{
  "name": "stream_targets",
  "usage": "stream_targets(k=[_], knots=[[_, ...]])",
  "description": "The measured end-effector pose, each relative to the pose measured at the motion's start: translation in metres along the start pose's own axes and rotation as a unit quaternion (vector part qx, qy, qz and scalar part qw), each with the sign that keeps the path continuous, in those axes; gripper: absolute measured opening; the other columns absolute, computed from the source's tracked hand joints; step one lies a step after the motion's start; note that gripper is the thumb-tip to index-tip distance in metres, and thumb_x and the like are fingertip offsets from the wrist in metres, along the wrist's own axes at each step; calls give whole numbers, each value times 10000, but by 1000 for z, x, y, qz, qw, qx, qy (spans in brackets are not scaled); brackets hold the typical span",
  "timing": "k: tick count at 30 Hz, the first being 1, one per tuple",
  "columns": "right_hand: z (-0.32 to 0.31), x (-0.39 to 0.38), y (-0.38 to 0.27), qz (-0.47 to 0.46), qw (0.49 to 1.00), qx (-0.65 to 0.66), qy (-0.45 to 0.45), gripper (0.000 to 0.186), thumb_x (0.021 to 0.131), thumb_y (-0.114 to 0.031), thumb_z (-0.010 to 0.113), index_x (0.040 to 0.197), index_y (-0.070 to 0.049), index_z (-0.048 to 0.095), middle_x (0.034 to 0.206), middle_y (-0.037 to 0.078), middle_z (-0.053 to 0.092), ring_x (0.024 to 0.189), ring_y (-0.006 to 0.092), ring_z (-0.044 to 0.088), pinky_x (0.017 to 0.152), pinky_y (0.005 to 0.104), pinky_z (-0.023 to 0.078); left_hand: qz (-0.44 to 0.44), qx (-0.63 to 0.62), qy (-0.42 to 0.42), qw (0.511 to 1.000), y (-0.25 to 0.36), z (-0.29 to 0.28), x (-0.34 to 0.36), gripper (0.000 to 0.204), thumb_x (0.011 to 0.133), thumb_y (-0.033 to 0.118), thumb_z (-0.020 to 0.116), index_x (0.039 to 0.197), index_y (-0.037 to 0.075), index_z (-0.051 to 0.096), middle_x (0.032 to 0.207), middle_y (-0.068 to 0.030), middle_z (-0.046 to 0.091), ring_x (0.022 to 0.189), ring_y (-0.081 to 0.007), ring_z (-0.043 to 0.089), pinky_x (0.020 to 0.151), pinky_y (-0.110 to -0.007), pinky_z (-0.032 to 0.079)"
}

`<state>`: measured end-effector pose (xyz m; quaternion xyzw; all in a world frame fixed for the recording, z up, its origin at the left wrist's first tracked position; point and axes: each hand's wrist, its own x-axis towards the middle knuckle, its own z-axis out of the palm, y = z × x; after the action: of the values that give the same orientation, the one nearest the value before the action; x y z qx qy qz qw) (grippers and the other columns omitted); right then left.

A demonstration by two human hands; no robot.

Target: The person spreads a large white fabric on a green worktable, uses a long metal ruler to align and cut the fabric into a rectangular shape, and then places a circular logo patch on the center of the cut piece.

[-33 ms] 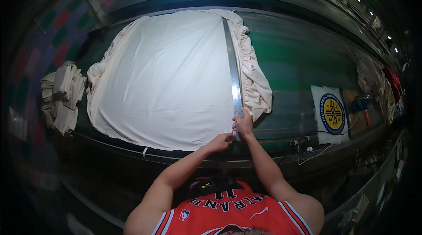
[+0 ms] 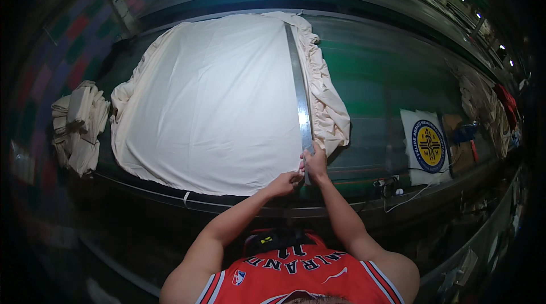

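A wide cream cloth (image 2: 216, 99) lies spread over the long green table, with gathered, ruffled folds along its right side and a bunched left edge. Over its right part rests a long flat metal ruler (image 2: 298, 79), running from the far edge down toward me. My right hand (image 2: 315, 162) is closed round the ruler's near end. Just left of it, my left hand (image 2: 285, 183) pinches the cloth's near edge beside the ruler; its fingertips are partly hidden. The two hands are almost touching.
A folded bundle of cream cloth (image 2: 79, 125) sits at the left of the green table (image 2: 375, 71). To the right lie a white piece with a round blue and yellow emblem (image 2: 427, 145), a loose cable (image 2: 408, 199) and heaped tan cloth (image 2: 483, 102). The table's near edge bends below the cloth.
The table and everything on it sit slightly further left in the picture. Both hands keep their hold on the ruler and the cloth edge.
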<state>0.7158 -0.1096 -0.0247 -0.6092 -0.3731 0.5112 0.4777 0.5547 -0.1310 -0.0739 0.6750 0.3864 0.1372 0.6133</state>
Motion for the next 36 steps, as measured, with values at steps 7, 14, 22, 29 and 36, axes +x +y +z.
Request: stream_targets(k=[7, 14, 22, 29, 36], knots=[[-35, -43, -17, 9, 1000, 13, 15, 354, 968, -76, 517, 1319, -32, 514, 769, 71, 600, 478, 126, 571, 400, 263, 469, 16, 130, 197, 972, 14, -11, 31, 295, 867, 183, 678, 1077, -22, 655, 1021, -229, 665, 886, -342, 660, 791, -405, 523], [-86, -53, -30, 46, 999, 22, -9, 382, 963, -65, 522, 1342, -19, 502, 739, 76, 597, 459, 129, 558, 389, 275, 458, 136, 171, 316, 923, 16, 0, 87, 540, 829, 247, 738, 1262, -1, 533, 1076, -238, 585, 989, -424, 586, 885, -473, 483], [-109, -82, -21, 29, 998, 58, -20, 445, 966, -63, 543, 1395, 7, 448, 731, 62, 590, 463, 128, 555, 393, 269, 456, 58, 232, 220, 946, 14, 7, 105, 406, 854, 191, 695, 1212, 45, 570, 998, -216, 575, 920, -415, 587, 807, -504, 497], [-123, -44, -17, 17, 996, 68, 59, 438, 970, -57, 525, 1394, 21, 443, 731, 70, 582, 459, 128, 552, 386, 271, 453, 96, 203, 224, 949, 21, 3, 92, 368, 848, 109, 664, 1190, 17, 565, 1029, -223, 583, 961, -418, 578, 831, -476, 502], [-126, 56, 2, -54, 994, -18, 93, 284, 958, -46, 491, 1233, 5, 545, 736, 84, 591, 463, 150, 574, 389, 291, 472, 77, 183, 232, 952, 27, -5, 58, 459, 863, 95, 655, 1295, 12, 521, 1187, -229, 551, 1123, -417, 564, 947, -456, 489]])
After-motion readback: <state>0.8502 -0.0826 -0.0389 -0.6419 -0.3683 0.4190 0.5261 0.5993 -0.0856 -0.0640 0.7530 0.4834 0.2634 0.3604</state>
